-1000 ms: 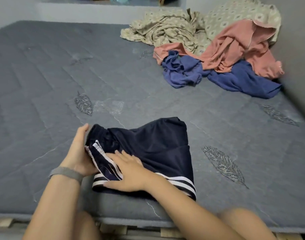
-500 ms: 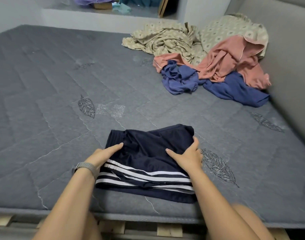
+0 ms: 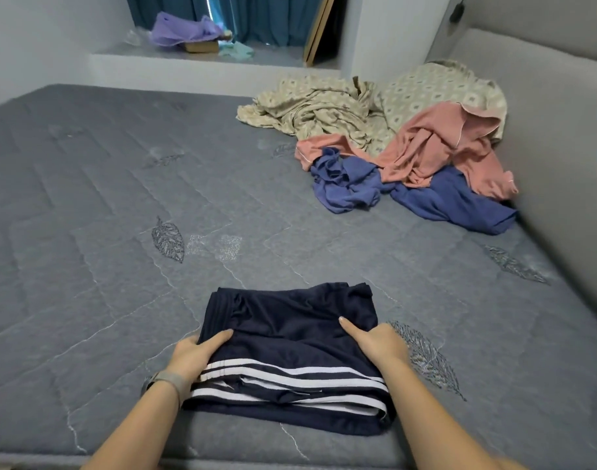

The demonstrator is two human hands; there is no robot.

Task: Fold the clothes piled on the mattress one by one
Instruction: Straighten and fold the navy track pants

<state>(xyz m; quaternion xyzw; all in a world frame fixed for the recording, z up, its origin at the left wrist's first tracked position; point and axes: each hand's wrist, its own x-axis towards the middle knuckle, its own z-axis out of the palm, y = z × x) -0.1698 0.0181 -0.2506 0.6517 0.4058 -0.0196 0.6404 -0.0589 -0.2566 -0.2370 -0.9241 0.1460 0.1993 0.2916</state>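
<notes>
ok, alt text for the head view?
Both hands, left and right, grip the sides of folded navy shorts near the front edge of a grey mattress. An unfolded pile of clothes lies at the far right by the headboard.

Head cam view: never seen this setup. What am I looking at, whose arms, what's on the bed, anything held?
No machine here: a person wears one wide-angle camera on the head, looking forward and down at their own bare arms. The left hand and right hand grip the two sides of folded navy shorts with white stripes, thumbs on top, fingers hidden beneath. The shorts lie on a grey quilted mattress. Far right waits the unfolded pile: beige patterned cloth, a pink garment and blue garments.
</notes>
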